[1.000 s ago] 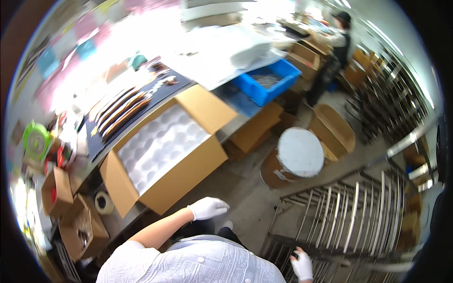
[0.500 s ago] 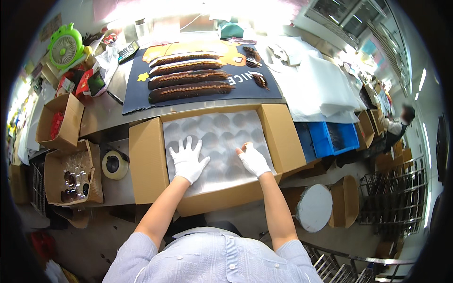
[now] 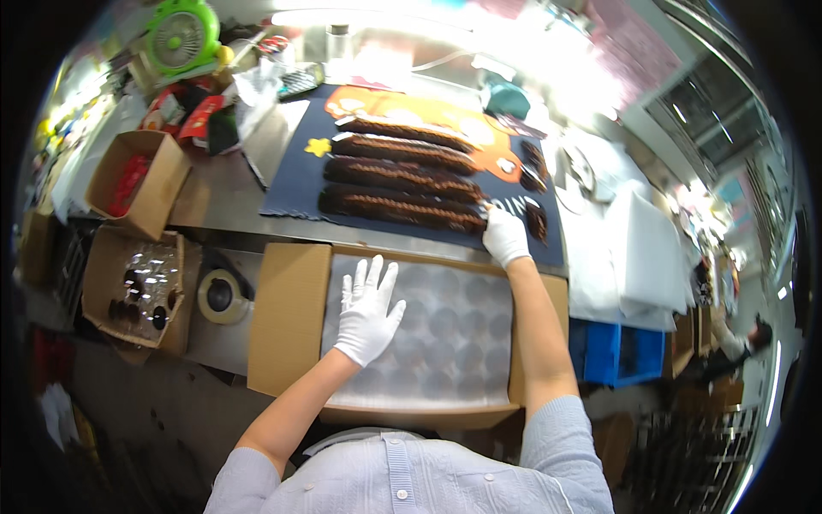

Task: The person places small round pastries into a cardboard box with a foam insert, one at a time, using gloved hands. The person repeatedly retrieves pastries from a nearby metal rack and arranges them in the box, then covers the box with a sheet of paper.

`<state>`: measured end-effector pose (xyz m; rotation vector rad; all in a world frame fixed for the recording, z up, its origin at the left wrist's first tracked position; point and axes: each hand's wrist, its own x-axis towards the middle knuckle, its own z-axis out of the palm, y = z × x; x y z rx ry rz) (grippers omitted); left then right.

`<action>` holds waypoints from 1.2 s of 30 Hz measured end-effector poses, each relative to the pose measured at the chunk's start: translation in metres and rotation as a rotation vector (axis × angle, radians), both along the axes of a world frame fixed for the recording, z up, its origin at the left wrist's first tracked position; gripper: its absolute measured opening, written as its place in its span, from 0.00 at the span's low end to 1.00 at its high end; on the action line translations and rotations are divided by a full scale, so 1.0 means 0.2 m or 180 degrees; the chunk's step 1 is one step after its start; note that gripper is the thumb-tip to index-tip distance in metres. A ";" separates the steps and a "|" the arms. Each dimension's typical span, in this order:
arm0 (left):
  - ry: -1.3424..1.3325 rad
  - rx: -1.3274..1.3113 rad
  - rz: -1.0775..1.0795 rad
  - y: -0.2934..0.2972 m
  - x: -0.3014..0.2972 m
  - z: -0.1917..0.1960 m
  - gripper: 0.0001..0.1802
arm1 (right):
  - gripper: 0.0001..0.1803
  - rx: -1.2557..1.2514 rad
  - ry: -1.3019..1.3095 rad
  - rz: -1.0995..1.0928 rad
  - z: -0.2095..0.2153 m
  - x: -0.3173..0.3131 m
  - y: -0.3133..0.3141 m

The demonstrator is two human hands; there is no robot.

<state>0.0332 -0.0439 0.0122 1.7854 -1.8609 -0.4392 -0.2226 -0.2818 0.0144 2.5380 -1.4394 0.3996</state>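
Observation:
My left hand point(image 3: 368, 315), in a white glove, lies open with spread fingers on the translucent sheet point(image 3: 454, 343) inside an open cardboard box point(image 3: 288, 319). Round shapes show through this sheet. Beyond the box, my gloved right hand point(image 3: 505, 236) touches the right end of the nearest row of dark brown stacked pieces point(image 3: 398, 211), which look like sunglasses. Its fingers are drawn together, and whether they hold a piece is hidden. Several such rows lie side by side on a dark blue mat point(image 3: 291, 184). Smaller groups of brown pieces point(image 3: 537, 223) lie at the mat's right.
White plastic sheets point(image 3: 642, 257) and a blue bin point(image 3: 638, 351) are on the right. At left stand a carton with red items point(image 3: 158, 193), a carton with glossy dark pieces point(image 3: 178, 283), a tape roll point(image 3: 221, 295) and a green fan point(image 3: 182, 38). A person point(image 3: 736, 347) is far right.
My right hand has left the sheet in the box and reached forward to the nearest row on the mat. My left hand stays on the sheet. The whole view has shifted and tilted.

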 end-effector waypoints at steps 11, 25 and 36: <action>-0.0575 0.0087 0.0774 -0.67 0.28 -0.07 0.44 | 0.22 0.0505 -0.1717 0.0993 -0.01 0.77 0.05; 0.4581 -0.0614 0.0959 -0.14 -0.13 0.09 0.41 | 0.11 0.3048 -0.4276 -0.0826 -0.09 0.47 0.12; 0.4017 -0.1891 0.0722 0.00 -0.34 0.45 0.54 | 0.17 0.1642 -0.5387 0.0571 0.35 0.68 0.99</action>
